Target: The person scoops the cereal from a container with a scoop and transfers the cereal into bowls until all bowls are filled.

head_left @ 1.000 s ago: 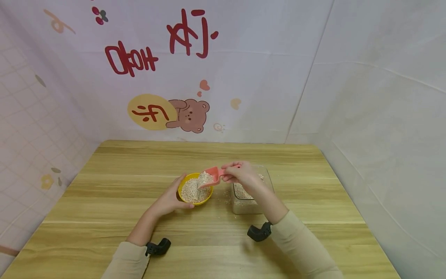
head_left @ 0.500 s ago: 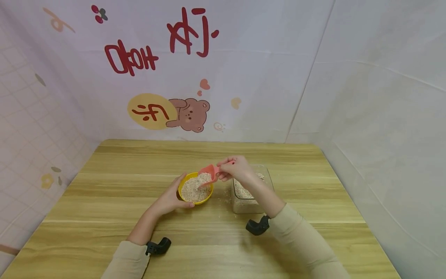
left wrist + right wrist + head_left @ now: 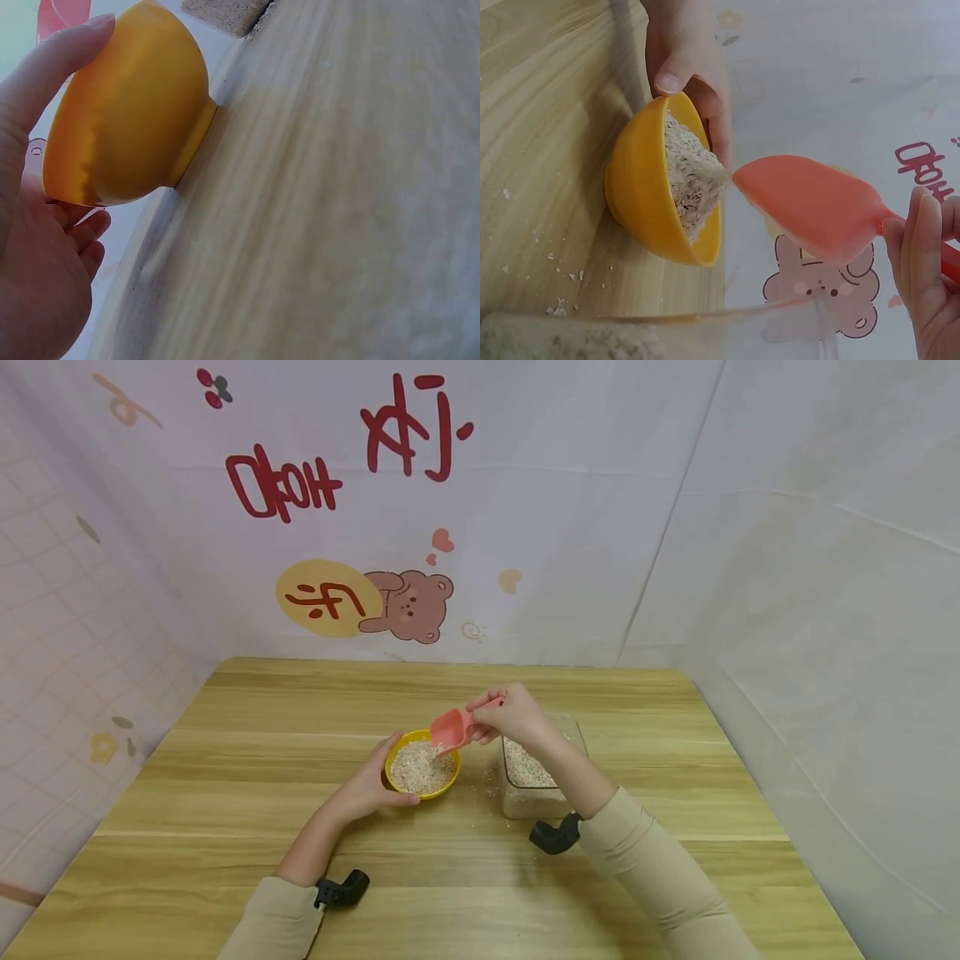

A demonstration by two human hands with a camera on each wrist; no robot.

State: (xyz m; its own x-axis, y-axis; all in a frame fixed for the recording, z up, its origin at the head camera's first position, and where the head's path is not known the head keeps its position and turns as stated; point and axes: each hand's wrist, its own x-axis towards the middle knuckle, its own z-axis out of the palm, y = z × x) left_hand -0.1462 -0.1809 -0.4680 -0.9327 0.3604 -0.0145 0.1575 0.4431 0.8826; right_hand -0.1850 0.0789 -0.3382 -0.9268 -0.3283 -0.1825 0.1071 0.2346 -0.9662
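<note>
A yellow bowl (image 3: 441, 792) heaped with oat flakes (image 3: 418, 770) stands on the wooden table. My left hand (image 3: 369, 792) grips its side, thumb near the rim and fingers round the far side; the left wrist view shows the bowl's wall (image 3: 142, 105) and foot. With my right hand (image 3: 516, 714) I hold a pink scoop (image 3: 448, 729) by its handle, tipped over the bowl's right part. In the right wrist view the scoop's underside (image 3: 810, 202) faces the camera, and its lip is right at the peak of the flakes (image 3: 694, 176).
To the right of the bowl stands a clear square container (image 3: 534, 804) with more oat flakes inside, partly behind my right forearm. Spilled flakes (image 3: 491, 789) lie between the two. A printed cloth wall (image 3: 570, 577) rises behind the table.
The scoop has tipped further and its load of flakes has slid out into the bowl, leaving its inside looking bare. My right hand has risen slightly; the left hand and bowl stay put.
</note>
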